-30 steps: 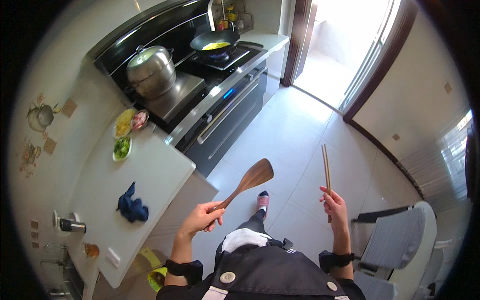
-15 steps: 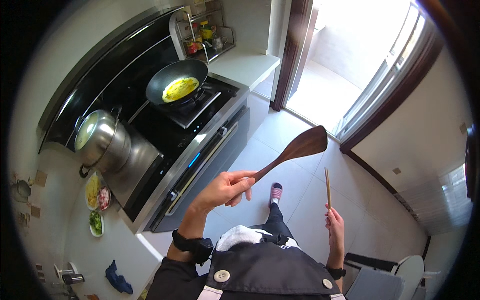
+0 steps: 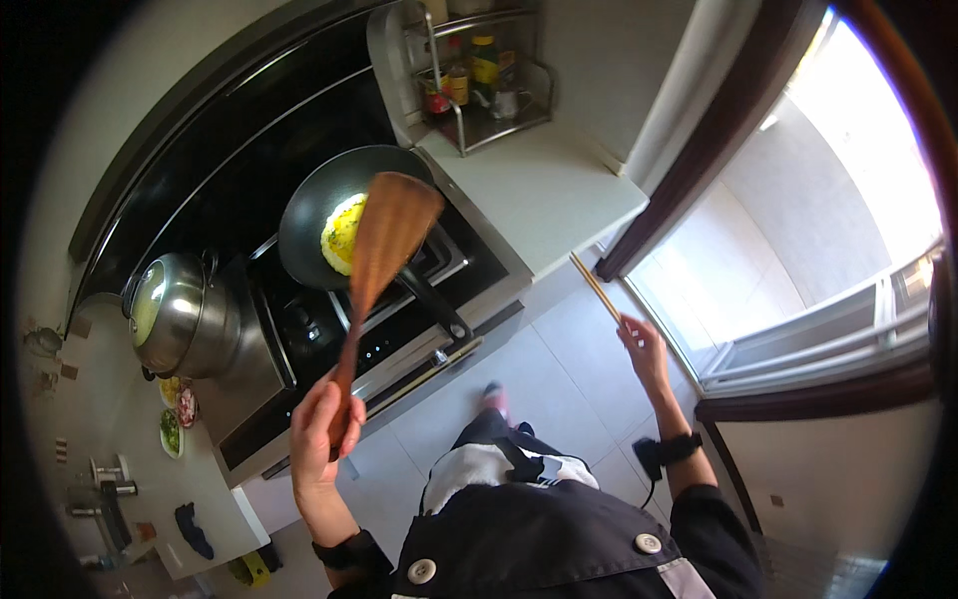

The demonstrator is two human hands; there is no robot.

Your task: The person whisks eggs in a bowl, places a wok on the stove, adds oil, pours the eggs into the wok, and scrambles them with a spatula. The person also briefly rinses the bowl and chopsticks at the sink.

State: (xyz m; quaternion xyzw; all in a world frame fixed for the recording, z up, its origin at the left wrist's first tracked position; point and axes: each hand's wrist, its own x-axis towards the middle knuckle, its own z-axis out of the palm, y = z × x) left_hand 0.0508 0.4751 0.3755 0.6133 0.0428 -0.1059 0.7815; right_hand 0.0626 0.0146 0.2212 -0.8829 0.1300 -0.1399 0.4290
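Note:
My left hand [image 3: 324, 427] is wrapped round the handle of a wooden spatula [image 3: 391, 230], held blade up over the front of the stove. From this angle the blade covers part of a dark wok [image 3: 302, 215] on the far burner. Inside the wok lies a round yellow egg pancake [image 3: 341, 236] with pale edges and green flecks. The wok's black handle [image 3: 431, 302] points toward the stove's front edge. Off to the right, my right hand [image 3: 644, 351] grips chopsticks [image 3: 596, 288], tips angled up and left, apart from the wok.
A lidded steel pot [image 3: 185, 314] stands at the stove's left. Small dishes of chopped food [image 3: 172, 434] and a dark blue cloth [image 3: 194, 530] lie on the left counter. A metal rack [image 3: 499, 125] with bottles is behind the wok. An open doorway [image 3: 733, 235] is at right.
My body has moved nearer the stove. The spatula has swung left and upright, now overlapping the wok in view. My right hand has risen with the chopsticks, which tilt left.

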